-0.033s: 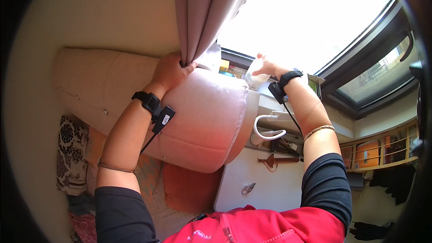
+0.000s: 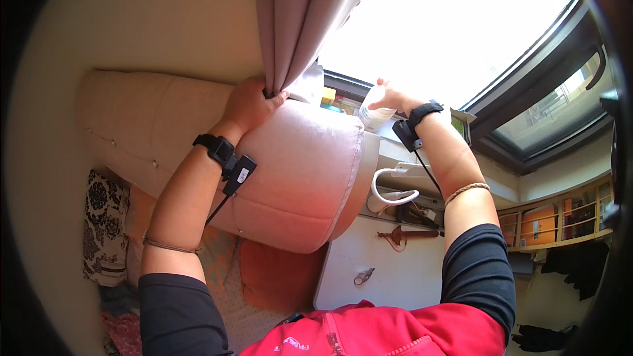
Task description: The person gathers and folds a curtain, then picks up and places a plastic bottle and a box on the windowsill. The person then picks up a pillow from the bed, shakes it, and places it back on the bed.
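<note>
My left hand (image 2: 254,107) is closed round the gathered lower part of a greyish-pink curtain (image 2: 290,20), just above the padded pink headboard (image 2: 283,171). The curtain's folds bunch tightly into the fist. At the windowsill, my right hand (image 2: 393,97) is closed on a white cylindrical container (image 2: 376,117), which leans a little. One finger reaches over its upper end and the thumb lies against its side. The far side of the grip is hidden. Both wrists carry a black strap with a small black device and cable.
Bright window glass (image 2: 448,20) lies ahead, with a dark-framed open sash (image 2: 554,105) at right. Small yellow and green items (image 2: 330,97) stand on the sill. Below are a white curved lamp (image 2: 393,196), a white tabletop (image 2: 389,260) with a brown tool (image 2: 409,235), and a rust cushion (image 2: 277,277).
</note>
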### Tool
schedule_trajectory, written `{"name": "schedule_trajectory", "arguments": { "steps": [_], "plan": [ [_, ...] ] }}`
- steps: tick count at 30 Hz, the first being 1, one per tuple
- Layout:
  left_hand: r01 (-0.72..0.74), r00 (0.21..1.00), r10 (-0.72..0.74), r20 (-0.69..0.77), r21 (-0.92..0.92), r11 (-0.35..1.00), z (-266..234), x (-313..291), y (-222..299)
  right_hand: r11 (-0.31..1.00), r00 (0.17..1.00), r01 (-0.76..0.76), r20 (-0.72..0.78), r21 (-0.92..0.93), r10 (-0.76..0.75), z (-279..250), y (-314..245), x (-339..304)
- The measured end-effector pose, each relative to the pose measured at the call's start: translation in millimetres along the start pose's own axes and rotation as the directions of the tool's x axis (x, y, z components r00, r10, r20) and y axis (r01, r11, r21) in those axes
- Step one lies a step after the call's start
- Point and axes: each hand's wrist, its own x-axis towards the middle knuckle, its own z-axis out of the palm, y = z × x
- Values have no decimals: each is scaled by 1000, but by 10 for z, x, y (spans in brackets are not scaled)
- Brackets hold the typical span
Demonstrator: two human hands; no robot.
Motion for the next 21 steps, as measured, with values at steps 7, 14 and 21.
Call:
{"name": "schedule_trajectory", "arguments": {
  "steps": [7,14,21],
  "plan": [
    [-20,1000,20,1,11,1000,-52,3,39,999,999,35,-29,25,-34,172,50,48],
    [62,997,-52,56,-177,982,-75,4,-25,992,989,29,-138,-120,-45,35,-77,-373],
    [-10,975,-85,-205,-424,906,-220,-401,157,999,977,-10,-211,-35,2,-214,89,-864]
  ]
}}
